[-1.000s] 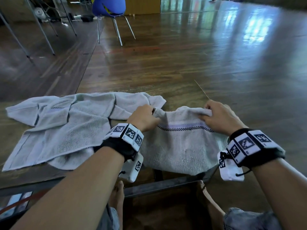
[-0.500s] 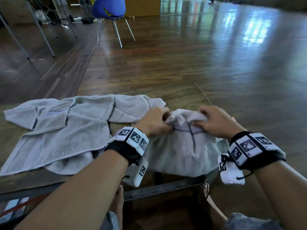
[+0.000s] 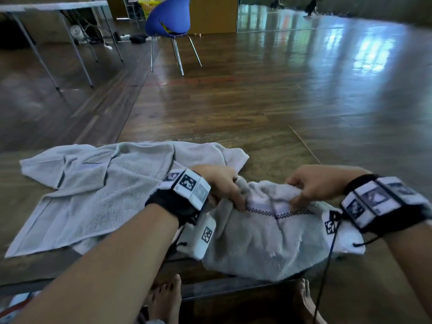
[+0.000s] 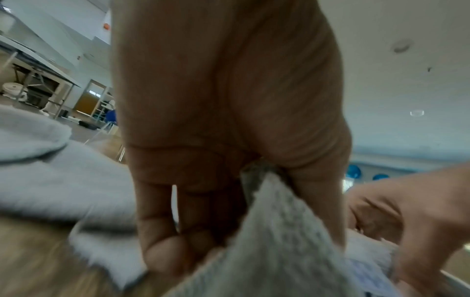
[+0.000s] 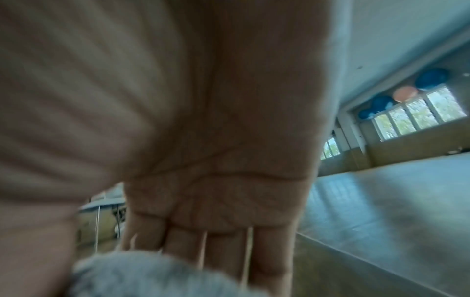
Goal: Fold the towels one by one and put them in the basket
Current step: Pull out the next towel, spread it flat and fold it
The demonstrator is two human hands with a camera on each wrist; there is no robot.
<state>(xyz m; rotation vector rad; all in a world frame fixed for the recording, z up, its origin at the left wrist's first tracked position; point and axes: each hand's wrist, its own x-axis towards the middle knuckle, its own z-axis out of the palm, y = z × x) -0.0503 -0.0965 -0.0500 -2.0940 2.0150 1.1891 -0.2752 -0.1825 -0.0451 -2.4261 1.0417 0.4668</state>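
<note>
A grey-white towel with a checkered band (image 3: 264,237) lies bunched at the near edge of the wooden table (image 3: 261,146), its lower part hanging over the edge. My left hand (image 3: 224,185) grips its top left edge; in the left wrist view the towel (image 4: 274,241) runs out between thumb and fingers. My right hand (image 3: 313,185) pinches the top right edge with curled fingers; the right wrist view shows the towel (image 5: 152,275) under the fingertips. A second pale towel (image 3: 98,190) lies spread and rumpled on the table to the left. No basket shows.
A blue chair (image 3: 170,22) stands on the wooden floor beyond the table. Folding tables with metal legs (image 3: 58,31) stand at the far left. A person's bare feet (image 3: 166,300) show under the table's near edge.
Both hands have drawn the towel's top edge toward me and moved apart again after coming together, leaving the towel bunched. The head view has tilted up.
</note>
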